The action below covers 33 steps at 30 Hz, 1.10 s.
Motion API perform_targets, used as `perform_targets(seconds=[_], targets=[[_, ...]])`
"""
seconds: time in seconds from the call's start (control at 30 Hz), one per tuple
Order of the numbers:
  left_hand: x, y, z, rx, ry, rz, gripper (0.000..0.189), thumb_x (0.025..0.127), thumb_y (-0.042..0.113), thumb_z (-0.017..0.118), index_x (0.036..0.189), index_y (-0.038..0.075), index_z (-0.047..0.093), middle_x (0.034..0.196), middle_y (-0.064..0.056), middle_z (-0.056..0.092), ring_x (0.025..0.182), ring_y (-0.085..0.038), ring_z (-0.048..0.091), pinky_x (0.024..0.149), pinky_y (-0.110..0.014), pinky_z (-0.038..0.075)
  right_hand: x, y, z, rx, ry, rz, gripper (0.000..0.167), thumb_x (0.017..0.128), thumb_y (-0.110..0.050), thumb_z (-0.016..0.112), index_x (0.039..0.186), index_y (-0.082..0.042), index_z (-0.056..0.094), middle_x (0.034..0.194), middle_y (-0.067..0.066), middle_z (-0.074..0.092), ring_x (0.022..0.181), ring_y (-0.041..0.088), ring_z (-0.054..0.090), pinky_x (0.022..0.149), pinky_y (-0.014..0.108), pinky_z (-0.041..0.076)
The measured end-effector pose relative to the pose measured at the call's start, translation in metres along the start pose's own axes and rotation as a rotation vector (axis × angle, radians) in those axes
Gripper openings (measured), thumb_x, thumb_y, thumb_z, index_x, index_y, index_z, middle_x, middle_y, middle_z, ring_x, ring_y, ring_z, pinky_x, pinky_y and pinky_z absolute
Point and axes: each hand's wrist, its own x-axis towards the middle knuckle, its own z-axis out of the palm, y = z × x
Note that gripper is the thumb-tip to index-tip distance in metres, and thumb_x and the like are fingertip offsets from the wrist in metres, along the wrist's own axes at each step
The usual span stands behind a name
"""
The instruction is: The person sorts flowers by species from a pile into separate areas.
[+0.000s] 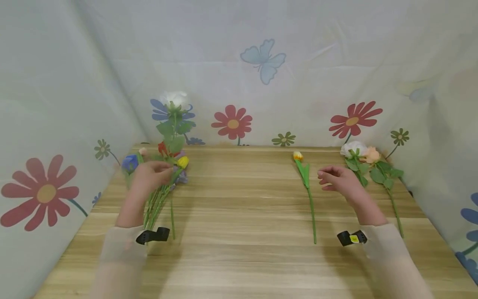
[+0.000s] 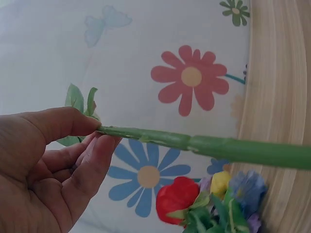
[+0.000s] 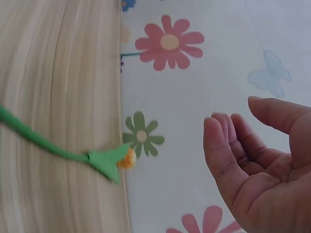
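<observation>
Thumb and forefinger of my left hand (image 1: 151, 176) pinch the green stem (image 2: 214, 147) of a white rose (image 1: 174, 99). The rose points up and away, its bloom high above the table at the left. Below that hand lies a bunch with a blue flower (image 1: 130, 163), a yellow tulip (image 1: 183, 162) and a red rose (image 2: 178, 200). My right hand (image 1: 337, 179) hovers with fingers loosely bent and nothing in them. Just left of it, an orange-and-white tulip (image 1: 298, 156) lies on the table, its stem toward me.
At the table's right side lie another white rose (image 1: 354, 148) and a peach flower (image 1: 371, 155) with leafy stems. The wooden table (image 1: 239, 249) ends at a printed cloth backdrop (image 1: 231, 83), which also encloses both sides.
</observation>
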Motion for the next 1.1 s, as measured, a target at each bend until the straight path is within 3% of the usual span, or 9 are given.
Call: perform_targets(seconds=[0.1,0.33,0.53,0.83,1.1], targets=[[0.002,0.004,0.009,-0.034,-0.014,-0.001,0.046,0.102,0.023,0.057,0.132,-0.01,0.062,0.124,-0.032,0.069,0.085,-0.022,0.078,0.081,-0.035,0.062,0.006,-0.002,0.014,0.035,-0.011,-0.006,0.048,0.107,-0.022,0.053,0.137,0.015,0.05,0.106,0.001,0.066,0.087,-0.003,0.062,0.079,0.017,0.06],[0.005,0.013,0.03,-0.087,-0.011,0.013,0.044,0.097,0.02,0.059,0.132,-0.007,0.064,0.119,-0.028,0.073,0.083,-0.017,0.077,0.072,-0.02,0.055,0.017,-0.009,0.043,0.092,-0.048,-0.027,0.039,0.104,-0.017,0.056,0.128,0.014,0.054,0.104,0.002,0.066,0.088,0.001,0.062,0.08,0.017,0.059],[0.009,0.024,0.05,-0.174,-0.032,0.032,0.042,0.096,0.016,0.059,0.13,-0.008,0.065,0.125,-0.03,0.07,0.086,-0.015,0.077,0.086,-0.032,0.062,0.023,-0.02,0.068,0.126,-0.079,-0.036,0.038,0.104,-0.016,0.057,0.129,0.013,0.056,0.113,0.012,0.067,0.092,0.005,0.064,0.082,0.019,0.06],[0.017,0.039,0.081,-0.253,-0.085,0.035,0.043,0.098,0.016,0.06,0.135,-0.008,0.062,0.132,-0.031,0.066,0.091,-0.023,0.077,0.093,-0.042,0.062,0.027,-0.033,0.106,0.168,-0.116,-0.09,0.031,0.102,-0.012,0.059,0.123,0.011,0.06,0.112,0.019,0.067,0.091,0.01,0.065,0.084,0.026,0.062],[0.021,0.052,0.103,-0.343,-0.091,0.064,0.039,0.097,0.012,0.063,0.128,-0.011,0.065,0.125,-0.032,0.069,0.081,-0.014,0.075,0.085,-0.036,0.065,0.027,-0.044,0.136,0.19,-0.175,-0.103,0.029,0.101,-0.014,0.06,0.121,0.008,0.062,0.109,0.018,0.069,0.09,0.012,0.065,0.086,0.033,0.064]])
